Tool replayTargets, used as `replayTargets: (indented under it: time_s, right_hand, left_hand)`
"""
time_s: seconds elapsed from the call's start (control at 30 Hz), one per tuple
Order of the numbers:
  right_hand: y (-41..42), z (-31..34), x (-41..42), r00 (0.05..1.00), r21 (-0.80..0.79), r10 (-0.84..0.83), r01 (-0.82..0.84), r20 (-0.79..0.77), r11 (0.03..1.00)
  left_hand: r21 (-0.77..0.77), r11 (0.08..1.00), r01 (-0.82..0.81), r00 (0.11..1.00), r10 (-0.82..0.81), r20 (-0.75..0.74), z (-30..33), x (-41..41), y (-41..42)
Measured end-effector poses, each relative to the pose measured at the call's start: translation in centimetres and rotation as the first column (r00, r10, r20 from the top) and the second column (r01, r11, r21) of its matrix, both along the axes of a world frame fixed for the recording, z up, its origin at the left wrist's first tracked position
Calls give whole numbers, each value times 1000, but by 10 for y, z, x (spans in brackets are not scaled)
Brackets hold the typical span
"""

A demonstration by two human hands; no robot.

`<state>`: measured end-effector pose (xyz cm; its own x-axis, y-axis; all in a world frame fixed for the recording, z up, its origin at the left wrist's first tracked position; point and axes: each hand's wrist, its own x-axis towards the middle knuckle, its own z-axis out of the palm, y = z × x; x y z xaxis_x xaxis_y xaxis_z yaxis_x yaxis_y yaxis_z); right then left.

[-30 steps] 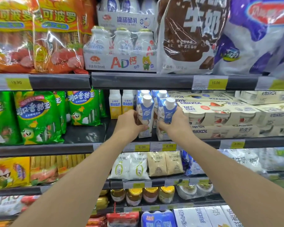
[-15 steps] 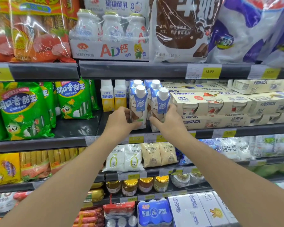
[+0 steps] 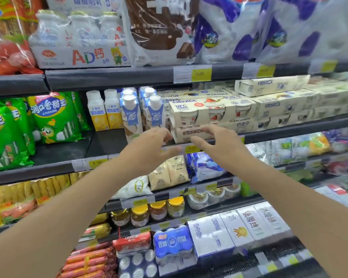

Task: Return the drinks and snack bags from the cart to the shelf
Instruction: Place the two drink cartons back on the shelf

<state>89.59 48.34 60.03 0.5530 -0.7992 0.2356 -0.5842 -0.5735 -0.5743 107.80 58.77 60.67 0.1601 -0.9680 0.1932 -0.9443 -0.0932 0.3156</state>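
Two blue-and-white drink cartons are standing upright at the front of the middle shelf, caps pointing up, long axis vertical, side by side, with more of the same tucked behind them. To their left, two yellow-label bottles are sitting upright too. On the right, cream yogurt multipacks are lying stacked in layers, each sleeve showing three cups through its windows.

Both hands are hanging in front of the shelf edge, holding nothing. The left hand has its fingers loosely spread and slightly bent, just below the cartons. The right hand is open the same way, fingers reaching toward the lower multipack, though I can't tell if they're touching it.
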Motion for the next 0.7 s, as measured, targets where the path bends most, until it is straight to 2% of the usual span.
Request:
replayTargets:
  time_s: [0.13,0.27,0.43,0.7]
  right_hand:
    - [-22,-11,-106,978,-2,-116,117,-175,993]
    - [-27,-32,-230,892,-76,-244,232,-380,970]
    - [-16,-57,-373,740,-115,-380,384,-554,916]
    - [10,-78,-561,589,-123,-592,644,-550,755]
  left_hand:
    - [180,980,80,977,-113,183,-7,-70,-45]
    - [285,937,200,832,-316,456,-30,-164,-98]
    - [336,889,312,797,-437,416,-54,-303,-146]
    - [347,774,529,649,-633,423,-69,-500,-176]
